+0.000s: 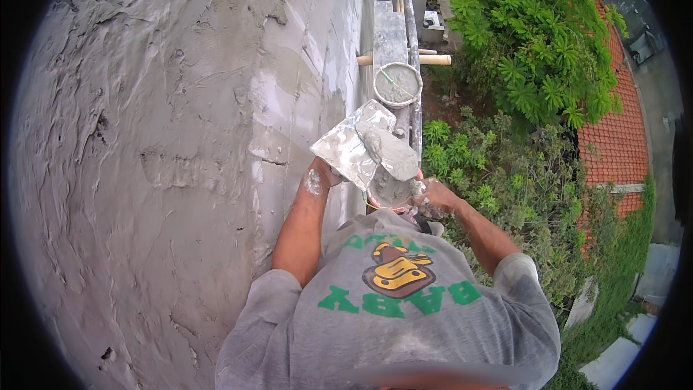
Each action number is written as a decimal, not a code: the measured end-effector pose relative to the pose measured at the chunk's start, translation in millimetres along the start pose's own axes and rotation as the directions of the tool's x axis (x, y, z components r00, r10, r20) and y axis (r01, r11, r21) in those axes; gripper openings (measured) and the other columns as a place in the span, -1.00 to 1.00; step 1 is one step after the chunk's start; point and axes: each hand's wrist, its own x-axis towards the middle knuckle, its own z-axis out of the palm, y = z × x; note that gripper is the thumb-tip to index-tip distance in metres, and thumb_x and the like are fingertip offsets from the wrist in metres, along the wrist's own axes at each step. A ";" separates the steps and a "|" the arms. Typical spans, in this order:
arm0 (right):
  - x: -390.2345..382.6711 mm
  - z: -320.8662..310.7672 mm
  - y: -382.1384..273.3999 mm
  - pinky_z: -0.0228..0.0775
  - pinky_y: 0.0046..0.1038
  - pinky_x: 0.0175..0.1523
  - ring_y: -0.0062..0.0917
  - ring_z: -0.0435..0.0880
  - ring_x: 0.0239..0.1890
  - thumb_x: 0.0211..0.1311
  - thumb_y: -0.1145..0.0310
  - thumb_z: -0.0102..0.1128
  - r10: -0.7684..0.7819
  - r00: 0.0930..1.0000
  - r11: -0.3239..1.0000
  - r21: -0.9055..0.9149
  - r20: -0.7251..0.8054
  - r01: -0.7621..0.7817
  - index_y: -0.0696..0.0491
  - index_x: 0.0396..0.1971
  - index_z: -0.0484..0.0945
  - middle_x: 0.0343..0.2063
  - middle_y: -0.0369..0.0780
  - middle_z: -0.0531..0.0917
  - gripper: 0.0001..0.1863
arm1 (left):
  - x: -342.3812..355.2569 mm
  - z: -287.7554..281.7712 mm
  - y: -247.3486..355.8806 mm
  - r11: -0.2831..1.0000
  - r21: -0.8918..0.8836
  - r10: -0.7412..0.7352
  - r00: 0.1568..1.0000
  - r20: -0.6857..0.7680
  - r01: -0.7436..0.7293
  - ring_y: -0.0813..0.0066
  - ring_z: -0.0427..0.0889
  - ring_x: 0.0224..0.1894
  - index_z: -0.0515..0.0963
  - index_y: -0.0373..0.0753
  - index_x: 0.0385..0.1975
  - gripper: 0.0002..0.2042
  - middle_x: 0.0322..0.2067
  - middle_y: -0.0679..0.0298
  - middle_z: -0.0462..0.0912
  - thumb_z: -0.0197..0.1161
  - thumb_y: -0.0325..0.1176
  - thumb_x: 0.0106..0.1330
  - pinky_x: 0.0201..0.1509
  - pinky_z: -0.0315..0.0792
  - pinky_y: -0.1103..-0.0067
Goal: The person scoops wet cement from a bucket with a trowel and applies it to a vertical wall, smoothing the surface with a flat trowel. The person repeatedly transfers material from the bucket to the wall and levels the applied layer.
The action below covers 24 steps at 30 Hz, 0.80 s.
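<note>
At the centre of the frame the left hand point(323, 173) grips a flat hawk point(351, 146) from beneath, fingers closed under the board. The right hand point(432, 196) is closed on the handle of a trowel point(390, 150), whose blade lies across the hawk with wet mortar point(373, 144) on it. Mortar is heavy, soft and slippery, so it likely slides if the hawk tilts; the hawk is stiff and best held under its middle. A red bucket point(390, 191) sits just below. The plastered wall point(166, 152) fills the left; a second bucket point(397, 84) stands higher up on the scaffold.
</note>
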 end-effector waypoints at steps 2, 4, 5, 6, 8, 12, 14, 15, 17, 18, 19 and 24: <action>7.1 8.7 15.1 0.43 -0.35 -0.09 -0.30 0.63 -0.28 -0.18 0.20 0.34 -0.123 0.992 0.991 -0.045 0.025 0.124 0.23 -0.14 0.55 -0.32 -0.03 0.67 -0.44 | 6.5 2.7 3.6 0.992 0.067 -0.110 0.994 0.024 0.108 0.34 0.47 0.10 0.34 -0.15 0.15 -0.55 0.10 0.24 0.47 0.13 -0.17 0.28 0.16 0.39 0.39; -6.6 9.4 -12.3 0.42 -0.32 -0.09 -0.27 0.61 -0.28 -0.16 0.13 0.36 0.009 0.997 0.998 0.056 0.071 -0.013 0.22 -0.11 0.54 -0.32 -0.01 0.67 -0.39 | 7.4 14.9 25.1 0.954 0.187 -0.235 0.972 -0.015 0.234 0.33 0.43 0.14 0.32 -0.13 0.17 -0.52 0.12 0.24 0.44 0.16 -0.15 0.26 0.25 0.32 0.42; -11.6 12.2 -11.7 0.41 -0.31 -0.09 -0.27 0.61 -0.28 -0.16 0.11 0.36 -0.038 0.998 0.998 0.048 0.045 0.036 0.22 -0.10 0.54 -0.34 -0.01 0.67 -0.38 | 6.4 28.2 38.0 0.927 0.251 -0.273 0.960 -0.060 0.280 0.32 0.43 0.14 0.33 -0.12 0.16 -0.52 0.11 0.25 0.45 0.14 -0.11 0.26 0.25 0.33 0.39; -12.2 11.0 -17.1 0.41 -0.31 -0.09 -0.27 0.61 -0.28 -0.16 0.09 0.36 -0.101 0.995 0.995 0.030 0.023 0.100 0.22 -0.10 0.54 -0.35 -0.01 0.67 -0.37 | 7.3 31.6 38.3 0.936 0.088 -0.333 0.938 -0.100 0.341 0.31 0.44 0.14 0.34 -0.11 0.14 -0.52 0.10 0.25 0.46 0.12 -0.07 0.27 0.24 0.34 0.37; -17.0 8.0 -32.6 0.40 -0.37 -0.15 -0.37 0.58 -0.32 -0.18 0.14 0.37 -0.068 0.996 0.997 0.024 0.057 0.066 0.20 -0.11 0.55 -0.36 -0.09 0.65 -0.40 | 7.7 25.0 12.6 0.799 -0.469 -0.483 0.866 -0.128 0.376 0.30 0.45 0.13 0.36 -0.12 0.13 -0.51 0.10 0.25 0.47 0.09 -0.01 0.27 0.22 0.36 0.34; -32.3 -12.8 -77.9 0.37 -0.44 -0.16 -0.44 0.55 -0.30 -0.17 0.26 0.34 -0.064 0.998 0.996 0.060 0.014 0.063 0.16 -0.03 0.48 -0.33 -0.17 0.61 -0.40 | 3.8 20.8 5.5 0.620 -0.733 -0.504 0.859 -0.096 0.282 0.30 0.48 0.11 0.36 -0.13 0.12 -0.52 0.08 0.24 0.48 0.06 0.00 0.29 0.13 0.46 0.29; -26.4 -25.1 -84.6 0.30 -0.34 0.15 -0.17 0.53 0.02 -0.10 0.07 0.37 -0.119 0.993 0.992 -0.042 -0.022 0.118 0.16 0.18 0.31 -0.03 0.01 0.53 -0.17 | -0.3 23.1 15.6 0.713 -0.652 -0.389 0.919 -0.063 0.257 0.36 0.56 0.03 0.35 -0.09 0.14 -0.52 0.04 0.27 0.52 0.02 0.02 0.31 -0.04 0.56 0.33; -23.7 -29.7 -91.3 0.29 -0.34 0.15 -0.18 0.53 0.03 -0.10 0.06 0.37 -0.137 0.989 0.990 0.008 -0.056 0.137 0.17 0.20 0.27 -0.02 0.02 0.53 -0.14 | -7.5 32.7 18.6 0.744 -0.641 -0.316 0.944 -0.092 0.187 0.38 0.57 0.01 0.35 -0.07 0.15 -0.52 0.02 0.30 0.54 0.01 0.03 0.31 -0.10 0.58 0.34; -16.9 -37.3 -110.0 0.28 -0.35 0.17 -0.20 0.52 0.05 -0.10 0.04 0.39 -0.160 0.979 0.978 0.111 -0.127 0.174 0.18 0.24 0.20 -0.01 0.03 0.53 -0.07 | -14.8 50.5 41.6 0.646 -0.732 -0.407 0.909 -0.088 0.218 0.50 0.61 -0.07 0.34 0.00 0.17 -0.50 -0.02 0.38 0.57 -0.01 0.09 0.30 -0.25 0.60 0.38; -13.1 -38.4 -118.0 0.28 -0.35 0.18 -0.21 0.52 0.06 -0.10 0.03 0.39 -0.176 0.973 0.967 0.159 -0.149 0.199 0.19 0.26 0.16 -0.01 0.04 0.52 -0.04 | -21.3 48.2 37.6 0.661 -0.716 -0.402 0.912 -0.085 0.224 0.51 0.61 -0.09 0.35 0.01 0.17 -0.49 -0.03 0.40 0.57 -0.02 0.10 0.30 -0.25 0.60 0.37; 3.7 -34.9 -115.9 0.30 -0.34 0.16 -0.22 0.52 0.07 -0.10 0.05 0.39 -0.189 0.955 0.973 0.087 -0.227 0.213 0.25 0.26 0.15 -0.01 0.05 0.54 -0.03 | -25.9 45.9 28.8 0.673 -0.700 -0.399 0.914 -0.074 0.237 0.53 0.60 -0.11 0.35 0.01 0.16 -0.49 -0.04 0.41 0.58 -0.04 0.12 0.29 -0.24 0.60 0.36; 20.1 -9.9 -184.0 0.36 -0.33 0.09 -0.23 0.56 0.02 -0.07 0.14 0.35 -0.172 0.922 0.967 0.118 -0.347 0.225 0.28 0.27 0.11 -0.05 0.06 0.56 -0.06 | -44.3 51.2 26.1 0.665 -0.675 -0.543 0.828 -0.143 0.320 0.59 0.60 -0.21 0.40 0.11 0.09 -0.49 -0.09 0.47 0.59 -0.06 0.23 0.25 -0.35 0.49 0.47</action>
